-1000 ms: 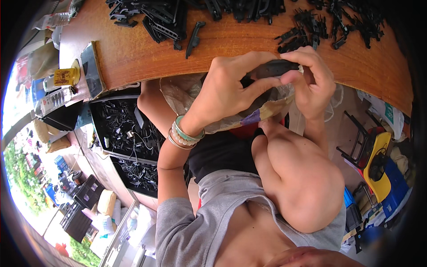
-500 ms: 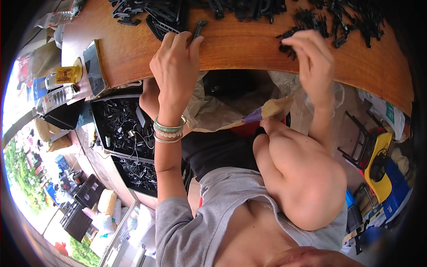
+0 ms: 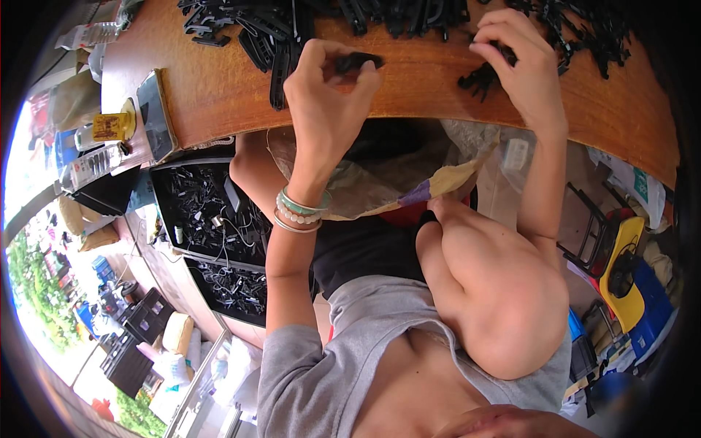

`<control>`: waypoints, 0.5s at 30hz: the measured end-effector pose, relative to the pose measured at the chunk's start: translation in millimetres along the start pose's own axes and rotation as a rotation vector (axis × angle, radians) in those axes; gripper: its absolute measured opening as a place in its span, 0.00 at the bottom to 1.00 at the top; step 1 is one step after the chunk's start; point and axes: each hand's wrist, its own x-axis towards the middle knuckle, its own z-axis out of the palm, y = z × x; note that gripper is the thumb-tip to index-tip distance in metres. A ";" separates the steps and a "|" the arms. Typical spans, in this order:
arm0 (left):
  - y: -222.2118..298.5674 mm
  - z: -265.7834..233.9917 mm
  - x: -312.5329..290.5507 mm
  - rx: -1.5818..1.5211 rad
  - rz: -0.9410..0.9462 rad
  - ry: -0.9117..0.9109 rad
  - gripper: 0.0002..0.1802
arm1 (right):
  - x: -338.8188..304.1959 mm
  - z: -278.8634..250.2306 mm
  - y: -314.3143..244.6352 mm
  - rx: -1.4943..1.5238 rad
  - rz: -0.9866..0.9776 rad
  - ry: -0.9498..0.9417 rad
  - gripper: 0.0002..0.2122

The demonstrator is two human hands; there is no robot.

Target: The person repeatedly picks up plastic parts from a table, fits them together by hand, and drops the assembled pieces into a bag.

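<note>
Above the brown wooden counter point(image 3: 423, 87), my left hand point(image 3: 328, 101) pinches a blurred black plastic piece point(image 3: 358, 61) between thumb and fingers; at its three o'clock, my right hand point(image 3: 527, 69) curls over spiky black parts point(image 3: 477, 82), grip unclear.

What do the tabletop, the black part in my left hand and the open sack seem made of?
Tabletop: wood or wood-look laminate, judging by the brown grain and soft sheen.
Black part in your left hand: probably plastic, from its uniform black; blur hides the finish.
Sack: likely plastic, given its thin, crinkled, partly translucent wall.
</note>
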 end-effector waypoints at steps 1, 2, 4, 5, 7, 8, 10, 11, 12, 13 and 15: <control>-1.2 -3.9 -4.5 0.028 -0.010 0.017 0.06 | -3.9 13.0 -6.0 0.032 -0.012 0.000 0.08; -1.4 -0.7 -5.2 -0.300 -0.161 -0.020 0.05 | -8.9 15.3 -15.9 0.204 0.117 0.121 0.11; 0.9 4.4 -7.7 -0.712 -0.356 -0.117 0.04 | -12.0 12.5 -41.7 0.563 0.290 0.243 0.17; 0.3 6.1 -9.1 -0.714 -0.356 -0.117 0.04 | -13.9 11.6 -52.9 0.561 0.289 0.242 0.17; 0.5 9.3 -12.2 -0.781 -0.475 -0.190 0.05 | -21.0 11.7 -68.2 1.107 0.363 0.112 0.17; 4.9 11.3 -14.3 -0.846 -0.488 -0.204 0.07 | -24.8 11.0 -69.7 1.123 0.423 0.045 0.14; 18.9 10.4 -12.8 -0.872 -0.493 -0.265 0.10 | -27.4 10.6 -63.8 0.978 0.356 0.037 0.13; 23.6 9.8 -13.0 -0.896 -0.498 -0.324 0.13 | -27.7 10.4 -62.1 0.834 0.289 0.028 0.11; 24.3 8.8 -14.3 -0.895 -0.499 -0.325 0.13 | -25.3 10.9 -63.8 0.747 0.250 0.101 0.09; 25.0 6.6 -15.0 -0.763 -0.465 -0.352 0.14 | -25.4 11.1 -63.0 0.747 0.249 0.101 0.09; 27.6 5.2 -18.6 -0.629 -0.429 -0.376 0.16 | -27.3 12.8 -60.5 0.640 0.156 0.166 0.09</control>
